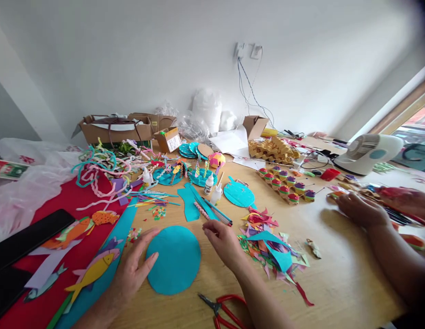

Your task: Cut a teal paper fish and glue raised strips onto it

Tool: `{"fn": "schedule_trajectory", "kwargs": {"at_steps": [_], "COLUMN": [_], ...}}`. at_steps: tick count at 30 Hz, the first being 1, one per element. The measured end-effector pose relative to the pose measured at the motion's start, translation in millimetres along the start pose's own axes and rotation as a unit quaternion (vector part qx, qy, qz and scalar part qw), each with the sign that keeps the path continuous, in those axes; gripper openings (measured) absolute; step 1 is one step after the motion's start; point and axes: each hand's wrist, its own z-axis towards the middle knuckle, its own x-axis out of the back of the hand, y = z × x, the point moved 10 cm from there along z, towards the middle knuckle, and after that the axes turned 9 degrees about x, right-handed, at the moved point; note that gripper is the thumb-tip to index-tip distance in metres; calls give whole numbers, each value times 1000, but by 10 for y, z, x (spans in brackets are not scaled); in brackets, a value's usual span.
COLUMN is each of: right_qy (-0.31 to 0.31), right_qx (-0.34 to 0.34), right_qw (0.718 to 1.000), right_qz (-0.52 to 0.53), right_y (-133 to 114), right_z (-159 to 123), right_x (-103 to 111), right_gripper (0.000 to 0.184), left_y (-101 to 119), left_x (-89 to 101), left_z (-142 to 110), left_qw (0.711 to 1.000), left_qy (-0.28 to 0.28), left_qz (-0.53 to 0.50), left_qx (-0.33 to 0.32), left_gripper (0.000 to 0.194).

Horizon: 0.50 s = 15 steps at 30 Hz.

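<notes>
A round turquoise paper disc [174, 262] lies flat on the table between my hands. My left hand [138, 258] is at its left edge, fingers spread and thumb over the rim. My right hand [224, 242] hovers just past its upper right edge, fingers loosely bent, with nothing visible in them. Close above that hand are pens and a twisted pipe cleaner [201, 210] on a turquoise paper offcut [187, 204]. Red-handled pliers [217, 308] rest below the disc, partly behind my right forearm.
Paper scraps [267, 242] are heaped on the right. Glue bottles [216, 195] and decorated turquoise discs [239, 193] stand beyond. Paper fish [95, 269] and a black phone-like slab [34, 237] lie left. Another person's hands [361, 210] work at right, near a painted egg carton [284, 185] and white fan [368, 153].
</notes>
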Motion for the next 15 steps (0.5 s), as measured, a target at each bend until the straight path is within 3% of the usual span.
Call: {"fn": "schedule_trajectory", "kwargs": {"at_steps": [3,7,11,15], "right_qy": [36,23,91,94], "right_qx": [-5,4,-30,-69], "right_qw": [999,998,995,993], "right_qz": [-12,-59,-23,11], "right_y": [-24,-108,64,412], "right_z": [-25,0,261,617], "right_x": [220,506,908,966], "right_gripper": [18,21,17,20], "left_y": [251,828,1123,1253], "left_x": [74,170,50,-216], "left_z": [-32,-129,-181,-245], "left_qw": [1000,989,976,962], "left_qy": [2,-17,-72,-127], "left_qz": [18,82,130,152], "left_qx": [-12,-121,-162,-189], "left_gripper": [28,7,15,15]}}
